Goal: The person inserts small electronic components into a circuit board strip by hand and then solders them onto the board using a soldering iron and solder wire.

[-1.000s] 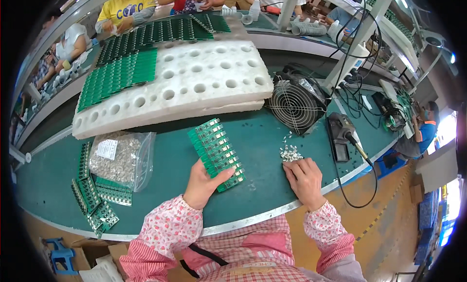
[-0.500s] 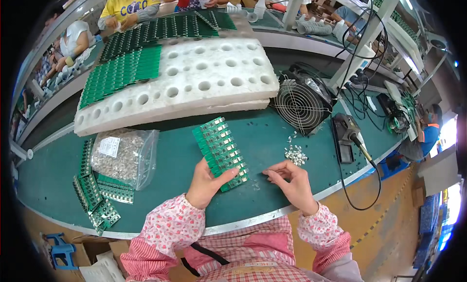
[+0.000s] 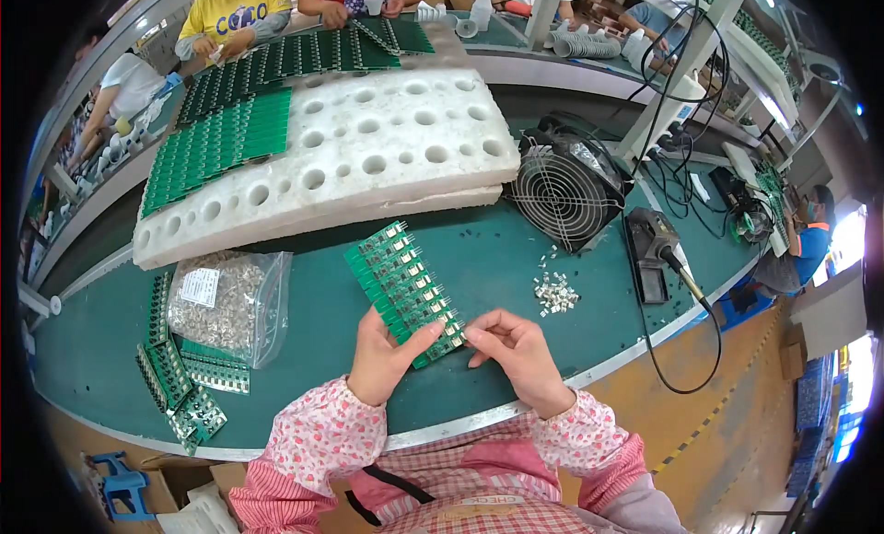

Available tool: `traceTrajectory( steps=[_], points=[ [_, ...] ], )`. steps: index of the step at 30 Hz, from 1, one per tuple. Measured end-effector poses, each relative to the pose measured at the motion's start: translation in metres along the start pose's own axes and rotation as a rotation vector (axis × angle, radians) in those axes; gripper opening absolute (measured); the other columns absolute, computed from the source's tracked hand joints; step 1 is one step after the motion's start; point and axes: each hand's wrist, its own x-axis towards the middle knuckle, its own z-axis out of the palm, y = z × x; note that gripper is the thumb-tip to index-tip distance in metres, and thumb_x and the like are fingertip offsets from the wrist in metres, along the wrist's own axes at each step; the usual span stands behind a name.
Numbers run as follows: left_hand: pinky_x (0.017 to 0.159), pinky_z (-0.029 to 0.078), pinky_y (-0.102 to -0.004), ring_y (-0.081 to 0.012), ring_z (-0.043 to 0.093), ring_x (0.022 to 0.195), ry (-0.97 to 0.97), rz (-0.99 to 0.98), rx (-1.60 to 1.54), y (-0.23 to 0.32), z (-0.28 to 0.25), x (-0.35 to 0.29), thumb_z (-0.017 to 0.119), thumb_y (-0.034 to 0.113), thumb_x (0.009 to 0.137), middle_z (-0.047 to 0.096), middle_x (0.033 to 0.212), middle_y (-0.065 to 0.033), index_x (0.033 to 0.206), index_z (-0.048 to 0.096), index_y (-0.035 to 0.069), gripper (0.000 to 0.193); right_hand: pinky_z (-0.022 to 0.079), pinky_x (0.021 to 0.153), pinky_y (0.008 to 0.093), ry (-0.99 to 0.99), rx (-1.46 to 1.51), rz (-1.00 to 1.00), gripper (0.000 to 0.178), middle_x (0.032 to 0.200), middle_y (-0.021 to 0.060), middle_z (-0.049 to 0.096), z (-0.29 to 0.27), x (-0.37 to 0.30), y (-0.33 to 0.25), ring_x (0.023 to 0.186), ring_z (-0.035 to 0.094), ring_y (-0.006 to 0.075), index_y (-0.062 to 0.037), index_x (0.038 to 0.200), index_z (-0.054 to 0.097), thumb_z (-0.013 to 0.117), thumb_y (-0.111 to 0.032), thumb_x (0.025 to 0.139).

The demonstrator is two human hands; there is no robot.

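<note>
Circuit-board panel [image 3: 398, 281] over desk [image 3: 318, 387], left hand [image 3: 380, 357] grasping its 7 o'clock side. Right hand [image 3: 523, 357] at its 4 o'clock edge; can't tell if gripping. Small-parts pile [image 3: 556, 296] at panel's 3 o'clock.

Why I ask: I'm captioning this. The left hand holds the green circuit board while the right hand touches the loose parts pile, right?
No: the head view shows the right hand at the right edge of the green circuit board, away from the loose parts pile. The left hand does hold the board.
</note>
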Motion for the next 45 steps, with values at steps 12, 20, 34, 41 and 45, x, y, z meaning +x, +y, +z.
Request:
traceTrajectory(
  steps=[12,20,34,41,45],
  points=[
    [0.083,0.052,-0.0277,-0.0125,0.063,0.094,0.024,0.037,0.02,0.0,0.003,-0.001,0.07,-0.001,0.084,0.065,0.105,-0.006,0.115,0.054,-0.001,0.034,0.055,0.07,0.0252,0.023,0.045,-0.043,0.015,0.09,0.0082,0.066,0.002,-0.002,0.01,0.08,0.064,0.0129,0.0021,0.1,0.06,0.063,-0.011,0.093],
    [0.08,0.052,-0.0269,-0.0117,0.063,0.091,0.046,0.062,0.038,-0.001,0.005,-0.002,0.07,-0.001,0.084,0.065,0.102,-0.0058,0.112,0.055,-0.001,0.032,0.055,0.071,0.0259,0.095,0.057,-0.079,0.016,0.086,0.0085,0.066,0.009,-0.002,0.017,0.076,0.064,0.0133,0.002,0.099,0.058,0.063,-0.013,0.093],
    [0.079,0.052,-0.0264,-0.0116,0.064,0.089,0.039,0.049,0.003,0.002,0.006,-0.003,0.071,-0.002,0.083,0.066,0.1,-0.0053,0.109,0.056,0.0,0.03,0.055,0.075,0.027,0.153,0.03,-0.257,0.016,0.089,0.0076,0.064,0.017,0.0,0.023,0.078,0.064,0.013,0.0023,0.103,0.053,0.058,-0.011,0.096],
    [0.082,0.051,-0.0288,-0.0134,0.063,0.091,-0.038,0.078,-0.057,0.005,0.006,-0.004,0.072,-0.001,0.082,0.066,0.101,-0.0058,0.109,0.059,0.0,0.03,0.054,0.07,0.0259,-0.044,0.009,-0.072,0.013,0.081,0.0062,0.065,0.02,-0.009,0.017,0.073,0.065,0.0133,0.0009,0.102,0.055,0.061,-0.006,0.093],
    [0.085,0.05,-0.0335,-0.0155,0.061,0.097,-0.246,0.113,0.047,0.01,0.0,-0.001,0.073,-0.002,0.081,0.066,0.104,-0.0054,0.11,0.061,0.001,0.032,0.054,0.068,0.0254,0.023,0.119,-0.159,0.011,0.085,0.0088,0.068,0.017,-0.012,0.017,0.074,0.066,0.0136,0.0014,0.094,0.057,0.065,-0.005,0.091]
  ],
)
